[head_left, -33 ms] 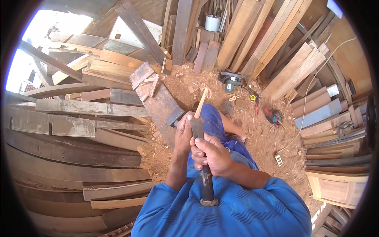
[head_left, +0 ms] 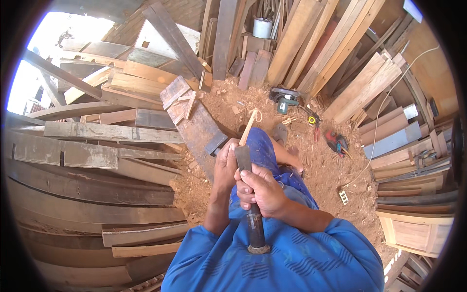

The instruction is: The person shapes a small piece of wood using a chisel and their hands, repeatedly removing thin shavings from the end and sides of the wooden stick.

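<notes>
My right hand (head_left: 262,189) is closed around a broad chisel (head_left: 256,231), whose dark handle comes down against the front of my blue shirt. Its flat grey blade points away from me, up to a pale wooden stick (head_left: 248,130) tapering toward its far end. Just left of the blade, my left hand (head_left: 225,164) grips the near end of this stick, with the fingers partly hidden behind the chisel. A thin curled shaving (head_left: 258,117) shows at the stick's far tip. Both hands are close together in front of my chest, above my blue-clad leg.
A worn plank (head_left: 194,131) with wood scraps lies ahead to the left, a hammer-like dark head (head_left: 215,144) at its edge. Beyond my knee are a green circular saw (head_left: 285,103), a tape measure (head_left: 312,120) and a red tool pouch (head_left: 335,141). Stacked boards (head_left: 92,187) crowd the left.
</notes>
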The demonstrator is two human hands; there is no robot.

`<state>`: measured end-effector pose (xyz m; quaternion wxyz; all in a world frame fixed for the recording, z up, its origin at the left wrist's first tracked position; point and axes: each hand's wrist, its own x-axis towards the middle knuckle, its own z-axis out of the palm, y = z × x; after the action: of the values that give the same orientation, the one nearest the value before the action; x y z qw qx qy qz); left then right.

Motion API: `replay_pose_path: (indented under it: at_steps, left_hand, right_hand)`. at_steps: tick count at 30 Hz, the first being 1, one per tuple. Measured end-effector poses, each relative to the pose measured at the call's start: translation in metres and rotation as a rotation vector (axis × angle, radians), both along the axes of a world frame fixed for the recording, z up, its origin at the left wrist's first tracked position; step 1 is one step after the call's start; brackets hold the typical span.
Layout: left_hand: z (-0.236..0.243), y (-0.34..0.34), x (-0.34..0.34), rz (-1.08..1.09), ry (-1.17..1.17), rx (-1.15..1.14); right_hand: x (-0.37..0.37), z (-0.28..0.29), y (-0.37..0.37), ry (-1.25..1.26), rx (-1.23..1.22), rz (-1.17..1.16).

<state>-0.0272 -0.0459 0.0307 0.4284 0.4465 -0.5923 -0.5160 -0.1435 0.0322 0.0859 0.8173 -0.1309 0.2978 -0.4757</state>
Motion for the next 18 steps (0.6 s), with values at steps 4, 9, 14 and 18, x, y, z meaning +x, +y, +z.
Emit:
replay_pose_path:
  at_steps: [4, 9, 14, 18]
  left_hand:
    - [0.015, 0.012, 0.005, -0.043, -0.131, -0.170]
    - [0.019, 0.022, 0.006, -0.014, -0.229, -0.232]
    - [0.015, 0.031, 0.007, -0.012, -0.359, -0.354]
    - [-0.007, 0.071, -0.001, -0.074, -0.119, -0.175]
  right_hand:
    - [-0.003, 0.002, 0.006, 0.061, -0.028, -0.016]
    - [-0.006, 0.004, 0.007, 0.075, -0.032, -0.030]
    - [-0.007, 0.005, 0.007, 0.097, -0.034, -0.045]
    - [-0.015, 0.023, 0.009, 0.176, -0.228, -0.190]
